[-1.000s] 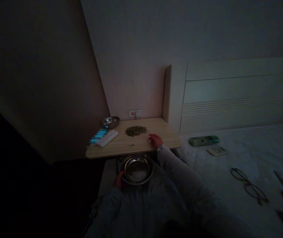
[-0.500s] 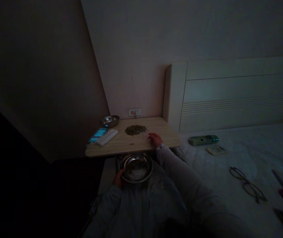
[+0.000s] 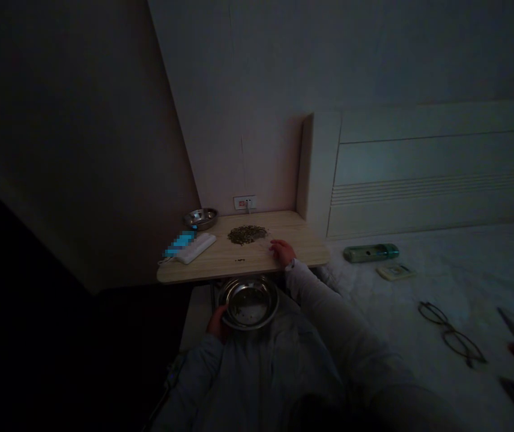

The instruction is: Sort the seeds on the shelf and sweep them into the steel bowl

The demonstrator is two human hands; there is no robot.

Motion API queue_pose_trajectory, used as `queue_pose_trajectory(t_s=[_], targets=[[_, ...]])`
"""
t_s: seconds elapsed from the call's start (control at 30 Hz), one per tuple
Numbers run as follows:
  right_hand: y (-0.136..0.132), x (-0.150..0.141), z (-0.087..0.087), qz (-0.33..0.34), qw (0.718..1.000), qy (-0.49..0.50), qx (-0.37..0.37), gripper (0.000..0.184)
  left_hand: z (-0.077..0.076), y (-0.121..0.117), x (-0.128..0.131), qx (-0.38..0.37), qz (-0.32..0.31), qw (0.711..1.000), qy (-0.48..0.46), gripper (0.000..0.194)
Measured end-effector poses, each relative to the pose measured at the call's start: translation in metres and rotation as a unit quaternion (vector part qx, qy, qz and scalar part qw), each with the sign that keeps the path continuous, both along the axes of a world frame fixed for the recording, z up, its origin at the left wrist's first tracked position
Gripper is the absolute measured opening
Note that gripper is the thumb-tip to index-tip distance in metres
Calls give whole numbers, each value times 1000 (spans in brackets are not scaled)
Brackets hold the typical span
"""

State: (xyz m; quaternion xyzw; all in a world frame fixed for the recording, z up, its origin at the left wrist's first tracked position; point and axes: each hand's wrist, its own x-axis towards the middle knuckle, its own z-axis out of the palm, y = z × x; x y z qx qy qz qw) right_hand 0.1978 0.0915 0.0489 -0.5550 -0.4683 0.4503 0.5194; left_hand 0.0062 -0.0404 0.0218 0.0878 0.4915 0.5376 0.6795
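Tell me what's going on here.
A person has the left-hand grip on the left side of a metal bowl just below the near edge of a wooden table; some small dark bits lie in it. The right-hand grip is at the table, to the right of a spread-out pile of dark grains; whether it pinches anything is too dim to tell. A second metal bowl stands at the back left.

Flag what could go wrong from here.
Left grip has the steel bowl by one side; it could tip.
Right grip is beside the loose pile of small bits; a knock could scatter it.
Stray bits near the front edge of the table might fall off.
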Motion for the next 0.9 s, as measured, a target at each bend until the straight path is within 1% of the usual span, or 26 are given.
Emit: queue_pose_trajectory(t_s=[0.3, 0.57, 0.63, 0.8, 0.9], targets=[[-1, -2, 0, -7, 1000, 15, 5, 24, -1, 0, -2, 15, 6, 1000, 16, 30], [-1, -2, 1, -14, 1000, 16, 12, 21, -8, 1, -3, 26, 17, 998, 46, 26], [-1, -1, 0, -13, 1000, 14, 13, 21, -6, 0, -4, 34, 20, 998, 55, 26], [-1, 0, -1, -7, 1000, 14, 19, 22, 6, -5, -3, 43, 22, 996, 79, 27], [0, -1, -3, -7, 999, 19, 30, 22, 7, -6, -3, 50, 27, 994, 94, 29]])
